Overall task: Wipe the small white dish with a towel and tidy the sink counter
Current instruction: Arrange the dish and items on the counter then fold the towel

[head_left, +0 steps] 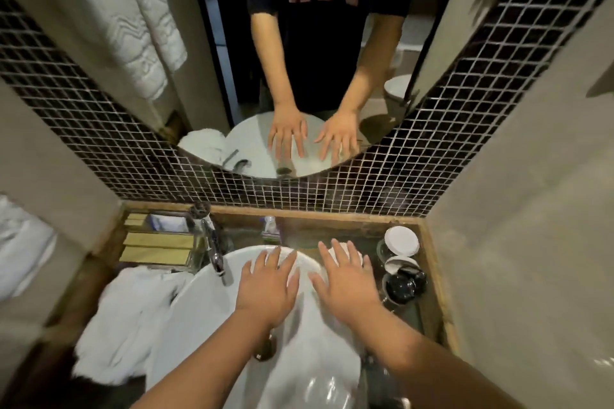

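Both your hands hover palm-down over the round white ceramic basin (206, 302), fingers spread and empty; neither holds anything. Your left hand (269, 289) sits over the basin's far rim, your right hand (349, 289) just beside it toward the counter's right end.

The small white dish (357, 256) appears to lie directly under and beyond the fingertips of your right hand, on the dark counter surface (412, 315) just right of the basin. Only slivers of its white rim show past your fingers, so its full outline and how clean it is cannot be told. It looks round, hence no long axis to favour. The right hand is plainly the nearer one.

The crumpled white towel (133, 319) lies on the opposite side, draped over the counter to the left of the basin, below the chrome tap (214, 252). It is closer to your left hand, though well apart from it.

Judgement: the wiping has not begun. The natural division is right hand down onto the dish, left hand across to the towel.

Note the clutter just right of the dish: a glass jar with a white lid (401, 241) and a dark cup (403, 285) beside it. A careless lift could knock them.
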Tool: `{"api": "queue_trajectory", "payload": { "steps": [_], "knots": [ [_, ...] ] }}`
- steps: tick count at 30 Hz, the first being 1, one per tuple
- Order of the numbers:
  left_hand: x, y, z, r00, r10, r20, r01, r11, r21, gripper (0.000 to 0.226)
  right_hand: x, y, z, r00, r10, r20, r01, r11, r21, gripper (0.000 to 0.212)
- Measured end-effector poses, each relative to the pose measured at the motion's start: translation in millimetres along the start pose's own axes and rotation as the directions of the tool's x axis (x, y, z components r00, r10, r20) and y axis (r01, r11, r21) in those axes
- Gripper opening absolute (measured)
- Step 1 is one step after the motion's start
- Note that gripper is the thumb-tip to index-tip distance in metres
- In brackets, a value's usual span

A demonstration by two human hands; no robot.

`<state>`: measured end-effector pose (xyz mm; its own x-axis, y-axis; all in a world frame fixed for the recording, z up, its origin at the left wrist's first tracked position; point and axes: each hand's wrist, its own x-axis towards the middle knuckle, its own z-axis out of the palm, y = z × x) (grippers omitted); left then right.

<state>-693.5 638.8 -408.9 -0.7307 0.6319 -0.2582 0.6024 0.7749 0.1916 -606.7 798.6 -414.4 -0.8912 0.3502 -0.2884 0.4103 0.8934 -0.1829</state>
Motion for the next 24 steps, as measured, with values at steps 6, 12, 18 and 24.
{"api": "queue_trajectory", "payload": {
  "steps": [6, 12, 18, 24],
  "knots": [
    [-63, -77, 10, 0.998, -0.052, -0.022, 0.052, 0.999, -0.01, 0.051, -26, -84, 28, 0.996, -0.067, 0.063, 0.068, 0.997, -0.025, 0.068],
    [-112, -171, 36, 0.978, -0.209, 0.013, 0.21, 0.977, -0.037, 0.055, -22, -190, 73, 0.92, -0.346, 0.185, 0.363, 0.929, -0.066, 0.06],
    [-130, -253, 52, 0.93, -0.368, 0.015, 0.367, 0.93, 0.037, 0.057, 22, -290, 95, 0.886, -0.441, 0.145, 0.446, 0.895, -0.001, 0.049],
    [-115, -285, 95, 0.962, -0.271, -0.006, 0.271, 0.962, 0.034, 0.073, 84, -340, 123, 0.857, -0.477, 0.194, 0.51, 0.84, -0.186, 0.068]
  ]
}}
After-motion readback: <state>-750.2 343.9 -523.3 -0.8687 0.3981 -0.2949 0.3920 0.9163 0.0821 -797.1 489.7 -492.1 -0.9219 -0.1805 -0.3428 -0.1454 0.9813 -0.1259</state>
